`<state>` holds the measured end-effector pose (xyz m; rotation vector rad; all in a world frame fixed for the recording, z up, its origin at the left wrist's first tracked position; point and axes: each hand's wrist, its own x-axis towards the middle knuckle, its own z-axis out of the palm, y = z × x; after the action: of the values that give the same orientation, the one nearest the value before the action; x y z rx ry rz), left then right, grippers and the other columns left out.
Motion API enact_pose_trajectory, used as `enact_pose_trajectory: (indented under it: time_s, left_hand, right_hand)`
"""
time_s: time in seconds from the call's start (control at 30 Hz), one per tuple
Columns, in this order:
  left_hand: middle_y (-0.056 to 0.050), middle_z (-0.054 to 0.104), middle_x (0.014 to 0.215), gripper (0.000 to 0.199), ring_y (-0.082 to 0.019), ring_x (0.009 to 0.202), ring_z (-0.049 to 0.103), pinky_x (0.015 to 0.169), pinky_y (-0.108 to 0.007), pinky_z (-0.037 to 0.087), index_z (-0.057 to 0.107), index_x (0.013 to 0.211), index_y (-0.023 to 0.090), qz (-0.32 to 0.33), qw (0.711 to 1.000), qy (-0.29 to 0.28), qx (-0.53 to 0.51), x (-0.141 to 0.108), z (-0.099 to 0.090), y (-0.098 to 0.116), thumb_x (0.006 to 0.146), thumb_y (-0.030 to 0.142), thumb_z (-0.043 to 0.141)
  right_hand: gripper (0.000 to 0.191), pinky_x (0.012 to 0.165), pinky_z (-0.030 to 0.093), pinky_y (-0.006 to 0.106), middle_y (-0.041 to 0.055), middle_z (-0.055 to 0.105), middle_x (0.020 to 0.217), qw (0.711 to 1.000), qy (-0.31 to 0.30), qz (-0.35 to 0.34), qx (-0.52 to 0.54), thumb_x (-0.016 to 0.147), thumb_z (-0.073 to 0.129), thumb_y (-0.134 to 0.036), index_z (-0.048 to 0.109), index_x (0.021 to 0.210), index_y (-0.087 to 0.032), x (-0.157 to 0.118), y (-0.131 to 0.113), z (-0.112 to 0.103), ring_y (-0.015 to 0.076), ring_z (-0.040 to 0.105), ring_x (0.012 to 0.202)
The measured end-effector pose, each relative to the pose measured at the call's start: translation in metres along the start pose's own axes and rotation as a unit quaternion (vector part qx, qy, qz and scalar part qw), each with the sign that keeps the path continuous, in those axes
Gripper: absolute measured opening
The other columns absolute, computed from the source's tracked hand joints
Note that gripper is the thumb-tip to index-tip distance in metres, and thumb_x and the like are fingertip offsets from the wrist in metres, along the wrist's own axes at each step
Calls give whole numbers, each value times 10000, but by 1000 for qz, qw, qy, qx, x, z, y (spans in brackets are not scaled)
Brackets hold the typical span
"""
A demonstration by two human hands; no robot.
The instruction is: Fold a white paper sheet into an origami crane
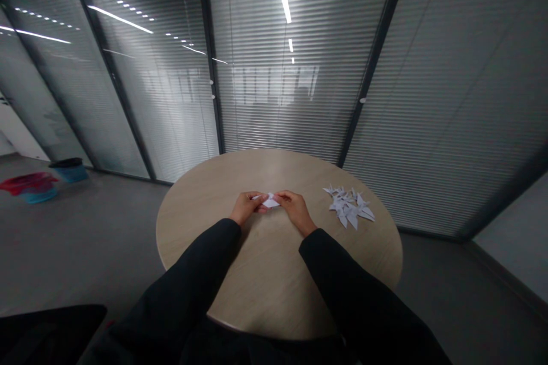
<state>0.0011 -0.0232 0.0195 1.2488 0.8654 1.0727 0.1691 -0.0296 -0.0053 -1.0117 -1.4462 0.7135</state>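
A small piece of folded white paper (270,202) is held between both hands over the middle of the round table. My left hand (249,205) pinches its left side, fingers closed. On the other side, my right hand (294,206) grips the paper's right edge between thumb and fingers. Parts of the paper are covered by the fingertips, so its full shape cannot be made out. To the right of my right hand lies a pile of folded white paper cranes (349,205), several of them overlapping with pointed tips sticking out.
The round wooden table (265,279) stands close to a glass wall with blinds (282,120). On the floor at the left are a bin with a red liner (32,185) and a blue bin with a black liner (71,170). A dark chair-like shape (47,333) sits at lower left.
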Motion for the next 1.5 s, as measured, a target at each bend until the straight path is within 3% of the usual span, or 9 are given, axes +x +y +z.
enact_pose_trajectory:
  time_s: [0.33,0.93,1.33,1.5]
  left_hand:
    - [-83,645,714,533,-101,573,563,611,-242,503,692,823,55,0,1000,-8,-4,1,0,-1,512,468,824]
    - [-92,638,753,523,-105,603,560,610,-249,504,682,833,51,8,1000,-6,8,-2,2,1,543,469,804]
    - [-79,630,737,502,-103,566,565,586,-238,483,653,839,56,57,997,-7,54,2,-1,-2,596,478,771]
    - [-75,622,730,486,-114,586,571,595,-254,493,645,817,60,53,997,-10,54,0,0,-1,591,471,774]
  right_hand:
    - [360,742,467,313,78,665,814,1000,-1,10,-1,689,650,-472,663,810,-133,1,-2,0,195,607,761]
    - [312,758,443,306,65,642,832,999,-19,-19,-44,766,589,-440,624,836,-139,-1,-7,-2,180,583,780]
    - [291,730,438,277,47,642,813,995,-18,-8,-96,791,557,-431,625,821,-150,-5,-13,-1,164,583,767]
    - [273,739,427,276,55,623,811,988,0,-65,-143,802,533,-414,601,797,-149,-6,-13,-1,161,570,769]
